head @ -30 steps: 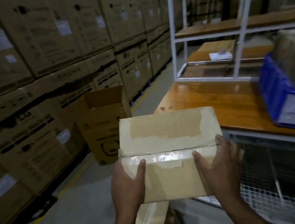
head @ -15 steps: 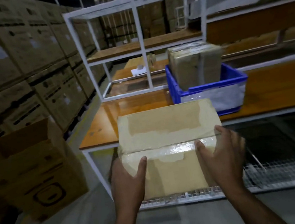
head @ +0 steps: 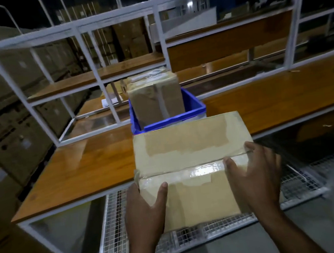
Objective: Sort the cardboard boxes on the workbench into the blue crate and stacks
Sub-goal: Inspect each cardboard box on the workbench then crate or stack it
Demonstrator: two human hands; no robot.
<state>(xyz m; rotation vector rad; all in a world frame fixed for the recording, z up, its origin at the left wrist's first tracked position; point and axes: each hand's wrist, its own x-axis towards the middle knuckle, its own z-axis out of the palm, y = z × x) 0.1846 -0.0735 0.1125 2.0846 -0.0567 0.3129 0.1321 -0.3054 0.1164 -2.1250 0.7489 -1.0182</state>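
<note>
Workbench [head: 86,172] now closer, more head-on than half-second ago; stacked cartons slid off left. Left hand [head: 145,213] grips near-left side of taped cardboard box [head: 191,166], right hand [head: 254,175] grips near-right corner. Box held over near bench edge, shiny tape across top. Blue crate [head: 197,109] beyond, holding tall box [head: 154,97].

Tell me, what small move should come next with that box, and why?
Probably carry the held box forward and set it on the bare workbench: both hands grip it short of the edge, and a tall box already fills the blue crate.
</note>
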